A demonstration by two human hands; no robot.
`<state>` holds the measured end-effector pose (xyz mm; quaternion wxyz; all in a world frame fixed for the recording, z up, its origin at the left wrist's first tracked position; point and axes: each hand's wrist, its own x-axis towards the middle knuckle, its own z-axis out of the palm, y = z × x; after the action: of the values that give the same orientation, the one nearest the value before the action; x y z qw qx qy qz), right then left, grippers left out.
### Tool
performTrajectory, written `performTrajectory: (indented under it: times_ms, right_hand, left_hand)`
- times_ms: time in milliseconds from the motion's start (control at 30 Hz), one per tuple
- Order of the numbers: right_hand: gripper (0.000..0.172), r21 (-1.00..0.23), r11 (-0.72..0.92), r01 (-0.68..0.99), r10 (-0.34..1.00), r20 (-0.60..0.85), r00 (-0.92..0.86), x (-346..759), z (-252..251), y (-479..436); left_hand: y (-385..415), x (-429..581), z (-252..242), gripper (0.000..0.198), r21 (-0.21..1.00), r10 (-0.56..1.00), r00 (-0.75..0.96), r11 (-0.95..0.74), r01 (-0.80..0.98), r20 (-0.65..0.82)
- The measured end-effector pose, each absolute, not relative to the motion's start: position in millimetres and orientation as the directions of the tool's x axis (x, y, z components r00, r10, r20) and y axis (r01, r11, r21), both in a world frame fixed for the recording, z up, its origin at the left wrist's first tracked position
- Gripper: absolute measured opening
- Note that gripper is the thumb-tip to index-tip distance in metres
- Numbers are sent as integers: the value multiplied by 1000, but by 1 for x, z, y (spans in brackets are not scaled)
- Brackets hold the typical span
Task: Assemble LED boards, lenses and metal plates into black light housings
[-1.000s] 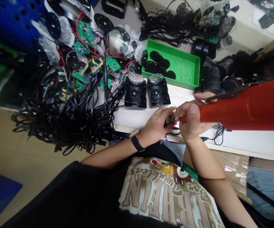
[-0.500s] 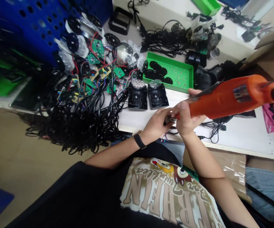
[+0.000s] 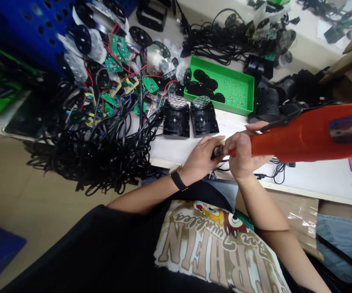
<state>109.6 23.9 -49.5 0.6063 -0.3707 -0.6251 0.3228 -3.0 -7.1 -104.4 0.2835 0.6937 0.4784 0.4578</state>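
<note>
My left hand [image 3: 202, 156], with a black-strapped watch on its wrist, pinches a small dark part [image 3: 217, 152] against the tip of an orange hot glue gun [image 3: 310, 134]. The part is mostly hidden by my fingers. My right hand [image 3: 241, 156] grips the gun's body, which reaches off to the right above the white tabletop [image 3: 188, 148]. Thin coloured wires [image 3: 214, 176] run out below my hands, but I cannot tell where they attach.
Two black housings with honeycomb lenses [image 3: 176, 120] stand just beyond my hands. Behind them are a green tray [image 3: 221, 85] of black discs and small screws, green circuit boards [image 3: 117, 49], and a large heap of black cables [image 3: 102, 150] to the left.
The orange gun has swung closer to the camera, and its far end has left the frame on the right. Both hands stay together at the small part.
</note>
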Motion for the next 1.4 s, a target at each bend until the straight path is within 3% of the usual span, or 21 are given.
performTrajectory:
  times_ms: [200,467,767,1100,1400]
  right_hand:
    - [24,-820,564,-91,825,563,40,105,-42,26]
    - [22,-819,553,-152,833,551,56,104,-34,24]
    - [24,-774,633,-27,732,586,348,121,-7,28]
    - [30,-816,561,-136,812,511,284,130,-40,32]
    - [39,-847,528,-63,827,497,262,133,-35,29]
  left_hand:
    - [-8,-3,-106,42,825,926,116,-374,424,360]
    - [-9,-3,-104,39,821,916,115,-395,412,384]
    - [-8,-3,-103,33,763,866,125,-488,424,484]
    - [-7,-4,-98,31,731,877,169,-470,494,449]
    - [-6,-4,-98,30,714,868,166,-482,508,467]
